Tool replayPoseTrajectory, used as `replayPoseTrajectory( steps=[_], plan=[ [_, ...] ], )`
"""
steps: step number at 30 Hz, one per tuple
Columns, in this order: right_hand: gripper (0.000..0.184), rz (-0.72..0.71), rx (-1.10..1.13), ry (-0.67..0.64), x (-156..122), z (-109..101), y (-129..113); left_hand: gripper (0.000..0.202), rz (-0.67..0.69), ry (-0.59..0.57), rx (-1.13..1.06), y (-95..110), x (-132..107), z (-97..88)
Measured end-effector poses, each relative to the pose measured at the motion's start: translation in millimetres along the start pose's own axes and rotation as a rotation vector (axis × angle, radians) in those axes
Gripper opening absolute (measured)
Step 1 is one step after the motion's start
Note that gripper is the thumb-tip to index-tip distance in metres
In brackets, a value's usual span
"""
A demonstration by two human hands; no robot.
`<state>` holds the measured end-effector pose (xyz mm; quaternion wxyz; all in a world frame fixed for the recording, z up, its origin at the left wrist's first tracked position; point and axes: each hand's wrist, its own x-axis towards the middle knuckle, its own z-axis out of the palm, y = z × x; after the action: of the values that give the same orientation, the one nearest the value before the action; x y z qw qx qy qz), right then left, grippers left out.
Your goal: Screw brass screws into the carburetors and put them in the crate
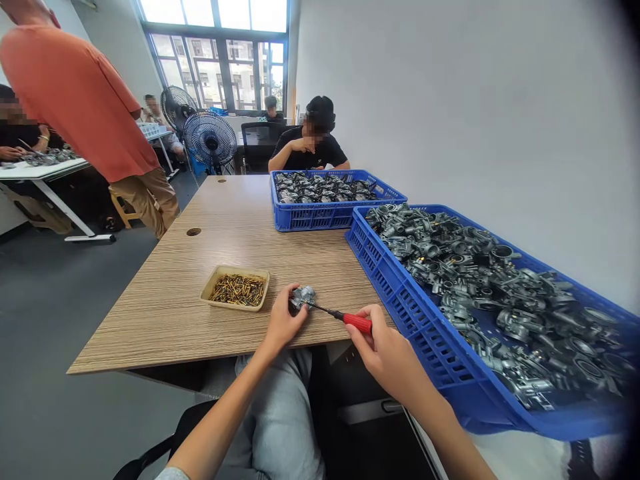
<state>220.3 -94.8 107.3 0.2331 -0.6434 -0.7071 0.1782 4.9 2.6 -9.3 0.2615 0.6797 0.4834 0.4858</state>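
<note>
Near the front edge of the wooden table point(150, 313), my left hand point(285, 320) is closed around a small grey cast-metal part point(303, 295), thumb and fingers on its sides. My right hand point(383, 343) grips the red handle of a screwdriver point(357, 323). Its dark shaft points left, and the tip meets the metal part; the exact contact spot is too small to make out. Left of my left hand stands a shallow cream tray point(235, 307) holding many small brass-coloured pieces point(237, 289).
A large blue crate point(395, 300) of loose grey metal castings point(450, 260) stands close on my right. Behind it, another blue crate point(320, 217) holds darker parts. A person in black sits at the far end. Another in orange stands left, near fans point(210, 141).
</note>
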Motion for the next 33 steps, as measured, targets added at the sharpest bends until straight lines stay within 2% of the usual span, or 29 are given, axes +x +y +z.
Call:
replayPoseTrajectory(
  steps=[4, 15, 23, 33],
  plan=[
    [0.021, 0.018, -0.04, 0.011, 2.6, 1.4, 2.6, 0.05, -0.001, -0.002, 0.001, -1.2, -0.4, 0.0],
    [0.016, -0.028, 0.071, -0.013, -0.7, -0.9, -3.3, 0.051, 0.008, -0.007, -0.003, 1.9, 0.0, -0.6],
    [0.024, 0.032, -0.049, 0.024, 1.5, 0.5, 1.1, 0.051, 0.002, -0.005, 0.008, 1.3, -0.2, -0.8],
    [0.019, -0.062, 0.054, -0.013, -0.2, -0.9, -4.2, 0.049, 0.0, -0.005, -0.002, 4.1, 0.5, -2.4]
  ],
)
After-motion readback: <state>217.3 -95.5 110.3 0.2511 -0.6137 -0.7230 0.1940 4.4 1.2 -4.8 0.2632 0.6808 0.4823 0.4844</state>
